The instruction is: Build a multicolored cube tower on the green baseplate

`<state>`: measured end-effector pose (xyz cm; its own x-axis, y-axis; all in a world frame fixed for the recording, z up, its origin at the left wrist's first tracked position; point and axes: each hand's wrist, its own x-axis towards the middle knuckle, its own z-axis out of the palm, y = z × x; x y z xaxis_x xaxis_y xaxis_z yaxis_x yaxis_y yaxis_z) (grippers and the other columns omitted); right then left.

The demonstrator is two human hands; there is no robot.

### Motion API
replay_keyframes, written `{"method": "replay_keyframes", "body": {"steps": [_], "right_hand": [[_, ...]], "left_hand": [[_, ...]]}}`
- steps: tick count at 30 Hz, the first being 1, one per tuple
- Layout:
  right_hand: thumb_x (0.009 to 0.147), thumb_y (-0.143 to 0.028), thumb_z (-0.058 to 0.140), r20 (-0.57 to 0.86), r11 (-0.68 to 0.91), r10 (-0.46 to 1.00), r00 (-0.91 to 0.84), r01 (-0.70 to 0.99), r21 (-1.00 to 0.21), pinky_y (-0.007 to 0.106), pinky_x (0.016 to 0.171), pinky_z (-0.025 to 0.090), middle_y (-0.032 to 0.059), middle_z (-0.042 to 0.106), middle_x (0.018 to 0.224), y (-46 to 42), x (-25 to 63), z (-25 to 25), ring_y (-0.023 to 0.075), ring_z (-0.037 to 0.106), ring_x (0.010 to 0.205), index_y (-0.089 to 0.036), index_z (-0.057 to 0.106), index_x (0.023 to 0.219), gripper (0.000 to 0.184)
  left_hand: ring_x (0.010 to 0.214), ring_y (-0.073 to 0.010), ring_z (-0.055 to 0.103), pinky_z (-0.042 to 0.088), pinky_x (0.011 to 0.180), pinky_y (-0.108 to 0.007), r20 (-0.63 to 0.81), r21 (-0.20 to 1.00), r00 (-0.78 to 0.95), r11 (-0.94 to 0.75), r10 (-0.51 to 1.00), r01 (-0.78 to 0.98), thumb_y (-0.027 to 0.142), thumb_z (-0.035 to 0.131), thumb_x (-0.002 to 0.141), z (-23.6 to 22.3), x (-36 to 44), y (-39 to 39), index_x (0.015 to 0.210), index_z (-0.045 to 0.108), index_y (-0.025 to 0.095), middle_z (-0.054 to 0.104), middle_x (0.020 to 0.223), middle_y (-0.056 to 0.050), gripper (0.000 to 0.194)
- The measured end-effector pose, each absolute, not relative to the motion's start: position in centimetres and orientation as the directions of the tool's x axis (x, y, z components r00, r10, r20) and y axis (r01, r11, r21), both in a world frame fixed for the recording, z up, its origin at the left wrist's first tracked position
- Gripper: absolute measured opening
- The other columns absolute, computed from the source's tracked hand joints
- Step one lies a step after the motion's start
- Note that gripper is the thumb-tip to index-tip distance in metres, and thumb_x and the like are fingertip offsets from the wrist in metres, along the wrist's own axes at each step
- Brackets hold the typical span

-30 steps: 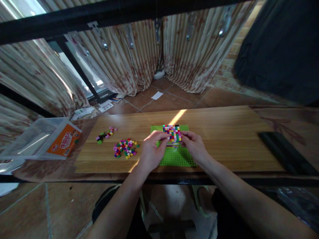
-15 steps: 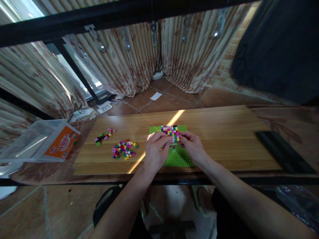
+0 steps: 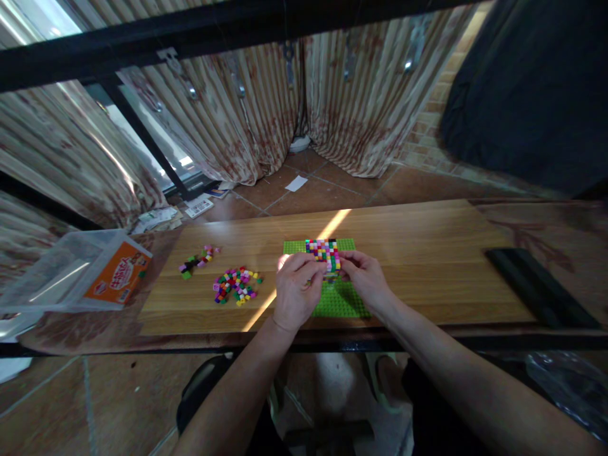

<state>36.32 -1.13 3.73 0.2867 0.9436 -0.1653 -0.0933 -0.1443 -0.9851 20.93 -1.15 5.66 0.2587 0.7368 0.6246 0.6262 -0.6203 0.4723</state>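
Observation:
A patchwork of small coloured toy bricks [image 3: 324, 249] sits on the far part of a green studded baseplate [image 3: 344, 301]. My left hand [image 3: 298, 285] is at its left front side, thumb and fingers closed against the bricks. Those fingers hide the lower left part of the patchwork. From the right, my right hand [image 3: 365, 278] pinches the edge of the bricks between thumb and fingertips. Whether either hand also has a single loose brick is too small to tell.
On the wooden board [image 3: 427, 253], a pile of loose bricks [image 3: 236, 285] lies left of the baseplate, with a smaller group [image 3: 197, 261] behind it. A clear plastic box [image 3: 76, 269] with an orange label stands at far left. A dark flat slab [image 3: 536, 288] rests at the right end.
Both hands stay at the patchwork with almost the same grip. The whole view has shifted very slightly; the bricks and baseplate look otherwise the same.

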Motion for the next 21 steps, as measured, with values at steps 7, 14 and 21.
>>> {"method": "replay_keyframes", "body": {"steps": [7, 14, 21], "right_hand": [[0.058, -0.038, 0.070, -0.170, -0.138, 0.942, 0.288, -0.130, -0.982, 0.024, 0.048, 0.039, 0.0001, 0.063, 0.060, -1.17, 36.30, 4.01, 0.0103, 0.049, 0.051, -0.017, 0.069, 0.076, 0.028], [0.058, -0.034, 0.069, -0.199, -0.155, 0.936, 0.289, -0.169, -0.973, 0.022, 0.047, 0.040, -0.0016, 0.061, 0.057, -1.28, 36.19, 4.02, 0.0091, 0.050, 0.049, -0.017, 0.068, 0.074, 0.023], [0.058, -0.034, 0.068, -0.209, -0.165, 0.933, 0.294, -0.166, -0.972, 0.021, 0.047, 0.039, -0.0019, 0.062, 0.058, -1.22, 35.99, 3.98, 0.0085, 0.049, 0.049, -0.016, 0.068, 0.075, 0.024]], "left_hand": [[0.089, -0.0162, 0.061, 0.044, 0.084, -0.035, 0.662, 0.316, 0.373, -0.694, 0.649, 0.647, 0.020, 0.055, 0.089, 5.27, 20.54, -1.01, 0.092, 0.071, 0.024, 0.069, 0.091, -0.004, 0.017], [0.090, -0.0181, 0.060, 0.042, 0.085, -0.037, 0.633, 0.283, 0.410, -0.690, 0.656, 0.667, 0.019, 0.053, 0.090, 5.27, 20.70, -1.05, 0.092, 0.069, 0.022, 0.071, 0.092, -0.004, 0.017], [0.089, -0.0174, 0.059, 0.043, 0.083, -0.034, 0.634, 0.344, 0.359, -0.666, 0.685, 0.662, 0.020, 0.055, 0.090, 4.71, 20.31, -1.44, 0.101, 0.070, 0.024, 0.069, 0.093, -0.004, 0.019]]}}
